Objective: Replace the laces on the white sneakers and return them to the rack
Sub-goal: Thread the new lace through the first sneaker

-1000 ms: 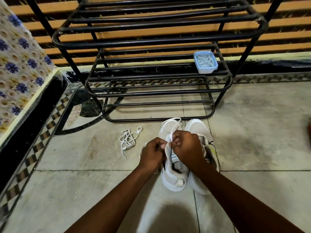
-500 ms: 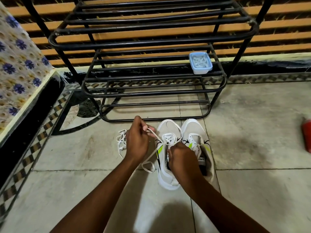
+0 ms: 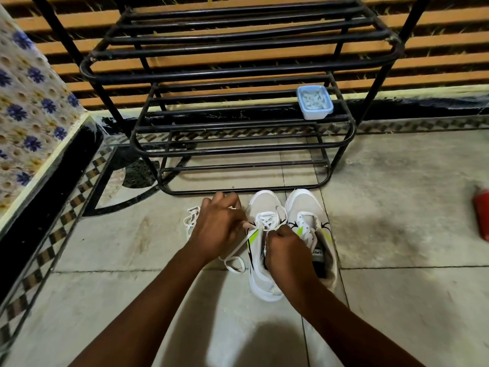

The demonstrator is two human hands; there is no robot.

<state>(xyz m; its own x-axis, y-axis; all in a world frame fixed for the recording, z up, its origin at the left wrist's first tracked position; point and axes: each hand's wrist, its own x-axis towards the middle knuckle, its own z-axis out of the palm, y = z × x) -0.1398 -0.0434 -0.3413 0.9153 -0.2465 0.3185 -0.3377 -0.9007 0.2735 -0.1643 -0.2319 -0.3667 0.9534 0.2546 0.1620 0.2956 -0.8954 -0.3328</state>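
The only writing was a small label on the tongue of the right-hand sneaker (image 3: 304, 202), too small to read; both shoes bore black swoosh-like marks and lime-green patches.

The left hand (image 3: 219, 229) reached forward, knuckles up, its fingertips pinched together on one end of the white lace (image 3: 268, 220). The right hand (image 3: 285, 250) was a curled fist clamped on the lace at the throat of the left-hand sneaker (image 3: 264, 205).

Both sneakers stood side by side on the floor just in front of the black rack (image 3: 238, 73), toes towards it, heels and long axes running back to the person. A loose lace (image 3: 191, 218) lay beside them. A blue container (image 3: 314, 102) sat on the rack's middle shelf.
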